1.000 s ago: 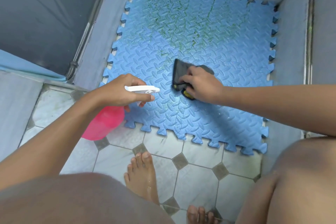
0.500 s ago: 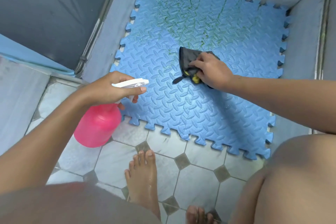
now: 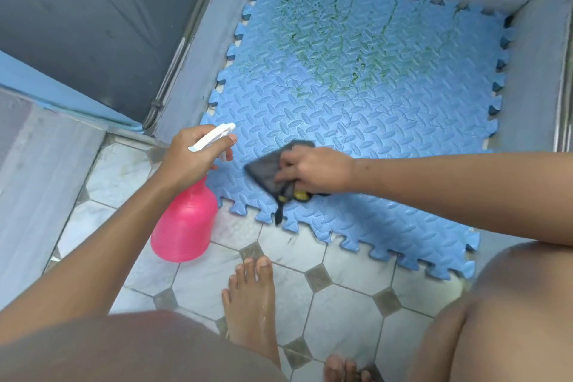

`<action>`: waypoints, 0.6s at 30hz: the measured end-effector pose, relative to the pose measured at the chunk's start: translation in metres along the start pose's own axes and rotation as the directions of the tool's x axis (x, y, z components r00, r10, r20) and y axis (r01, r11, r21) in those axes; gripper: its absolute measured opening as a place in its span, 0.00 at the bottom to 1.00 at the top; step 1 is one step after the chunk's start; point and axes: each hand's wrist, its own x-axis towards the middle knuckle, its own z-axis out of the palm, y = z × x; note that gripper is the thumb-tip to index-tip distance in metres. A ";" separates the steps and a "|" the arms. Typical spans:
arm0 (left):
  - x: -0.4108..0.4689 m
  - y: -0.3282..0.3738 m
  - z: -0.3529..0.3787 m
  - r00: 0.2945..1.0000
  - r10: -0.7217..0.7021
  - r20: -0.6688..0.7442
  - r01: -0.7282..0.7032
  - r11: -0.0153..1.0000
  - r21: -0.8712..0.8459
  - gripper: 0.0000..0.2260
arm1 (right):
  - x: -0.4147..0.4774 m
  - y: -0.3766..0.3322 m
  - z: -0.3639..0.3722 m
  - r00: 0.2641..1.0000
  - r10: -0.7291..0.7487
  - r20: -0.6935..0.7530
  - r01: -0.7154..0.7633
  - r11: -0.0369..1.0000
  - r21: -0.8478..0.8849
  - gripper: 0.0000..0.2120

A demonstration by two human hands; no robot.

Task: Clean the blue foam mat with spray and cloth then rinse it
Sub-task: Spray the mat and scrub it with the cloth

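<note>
At the bottom of the frame a bare foot [image 3: 251, 298] stands on the tiled floor [image 3: 341, 298], with the person's knees to either side. Just above it, at centre left, the left hand [image 3: 189, 158] is wrapped around the white trigger head of the pink spray bottle [image 3: 184, 226]. The bottle hangs over the tiles beside the mat's near left corner, its nozzle aimed towards the mat. To its right, the right hand [image 3: 316, 169] reaches in from the right edge with the arm nearly level. Its fingers are curled down on a dark grey cloth [image 3: 266, 169] bunched under the palm and pressed to the mat's near part; a yellow bit shows beneath, and what it is cannot be told. The blue foam mat [image 3: 387, 121] lies flat in the grey-walled corner and fills the upper centre and right of the frame. Its near half looks plain blue with a damp sheen, so the scrubbing seems to be roughly halfway. The far half still carries green grime [image 3: 325, 37] in streaks and patches, which needs spraying and wiping. Rinsing appears not yet begun.
</note>
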 end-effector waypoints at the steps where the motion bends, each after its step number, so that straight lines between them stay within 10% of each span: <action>1: 0.002 0.001 0.001 1.000 -0.008 -0.007 0.008 1.000 0.001 0.13 | 0.000 0.016 -0.008 0.988 0.142 -0.066 -0.141 0.990 0.015 0.17; 5: 0.000 0.009 0.005 0.992 -0.081 0.100 0.084 0.996 -0.033 0.13 | 0.004 0.063 -0.034 0.831 0.537 -0.142 -0.533 0.843 0.069 0.21; 12: 0.009 0.041 0.013 0.953 -0.094 0.290 0.129 0.986 -0.106 0.17 | -0.016 0.022 -0.016 0.970 0.237 0.044 -0.234 0.970 -0.073 0.22; 18: 0.052 0.108 0.039 0.941 0.003 0.338 0.020 0.998 -0.065 0.18 | -0.066 0.085 -0.040 0.776 0.622 -0.106 -0.619 0.783 0.062 0.20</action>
